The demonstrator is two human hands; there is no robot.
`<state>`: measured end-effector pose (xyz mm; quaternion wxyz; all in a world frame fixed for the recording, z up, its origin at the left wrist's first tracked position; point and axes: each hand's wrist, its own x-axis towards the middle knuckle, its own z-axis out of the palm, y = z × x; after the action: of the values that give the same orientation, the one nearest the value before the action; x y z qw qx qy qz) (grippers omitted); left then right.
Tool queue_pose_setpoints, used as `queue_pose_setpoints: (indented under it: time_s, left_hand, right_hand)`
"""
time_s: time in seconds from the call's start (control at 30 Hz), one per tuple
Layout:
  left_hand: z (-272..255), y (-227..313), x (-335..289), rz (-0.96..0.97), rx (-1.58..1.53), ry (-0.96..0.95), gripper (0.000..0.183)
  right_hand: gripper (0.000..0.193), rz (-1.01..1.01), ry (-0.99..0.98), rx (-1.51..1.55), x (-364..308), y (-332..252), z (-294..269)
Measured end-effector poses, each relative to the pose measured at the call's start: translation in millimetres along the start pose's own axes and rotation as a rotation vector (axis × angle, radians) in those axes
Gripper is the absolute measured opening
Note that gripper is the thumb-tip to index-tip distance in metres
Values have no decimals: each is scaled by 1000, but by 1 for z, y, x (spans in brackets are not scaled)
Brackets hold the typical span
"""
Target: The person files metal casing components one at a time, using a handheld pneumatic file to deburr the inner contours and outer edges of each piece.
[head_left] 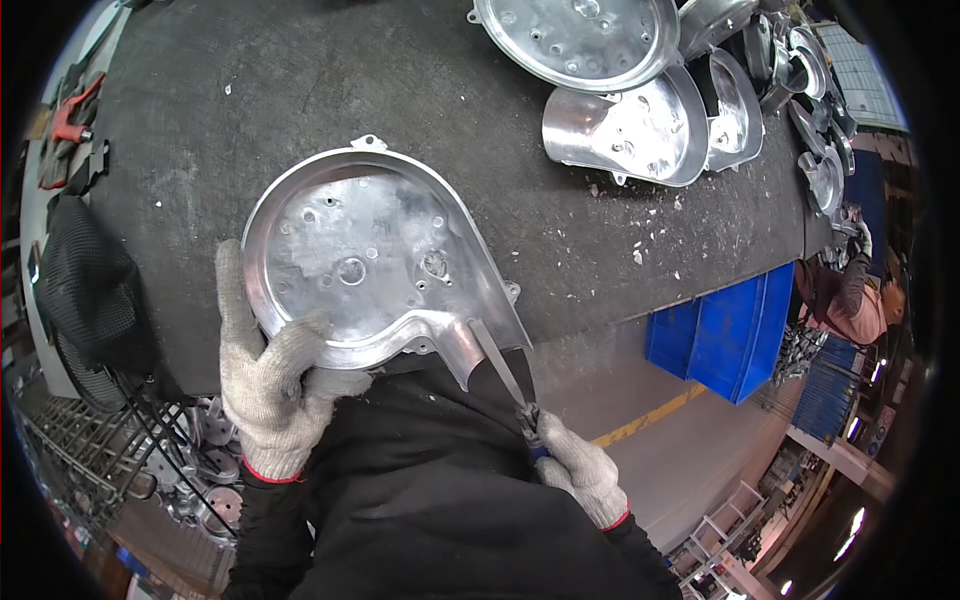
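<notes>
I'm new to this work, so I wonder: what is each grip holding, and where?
The left grip holds the silver metal housing by its lower-left rim; the right grip holds a flat-bladed tool by its blue handle.

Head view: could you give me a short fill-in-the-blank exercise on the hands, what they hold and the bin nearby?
1. The left hand and the right hand both wear pale ____.
2. The round part of the metal casing is held by the ____ hand.
3. The narrow tool is held in the ____ hand.
4. The large bin beside the table is coloured ____.

Missing words: gloves; left; right; blue.
</notes>
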<state>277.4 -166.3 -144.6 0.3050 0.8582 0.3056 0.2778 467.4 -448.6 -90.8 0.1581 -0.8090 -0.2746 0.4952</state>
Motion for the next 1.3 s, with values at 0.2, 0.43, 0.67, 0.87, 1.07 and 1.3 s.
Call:
queue_pose_setpoints:
  time_s: [0.2, 0.43, 0.67, 0.87, 1.07, 1.3]
  left_hand:
    - [2, -2, 2, 49, -48, 27, 45]
    - [0, -6, -1, -38, -60, 34, 50]
    - [-9, -6, 16, -7, -70, -39, 52]
    - [-6, -6, 18, 6, -102, -14, 53]
    - [-9, -9, 16, 23, -64, -26, 53]
    - [-13, -4, 20, 5, -56, -71, 54]
  right_hand:
    - [64, -167, 82, -51, -2, 19, 8]
    - [60, -117, -31, -41, 7, -4, -15]
    - [56, -54, -102, -164, -9, -44, -60]
    - [59, -46, -159, -402, 4, -71, -79]
    - [63, -2, -210, -430, 16, -99, -84]
    - [62, 20, -208, -534, 9, -95, -81]
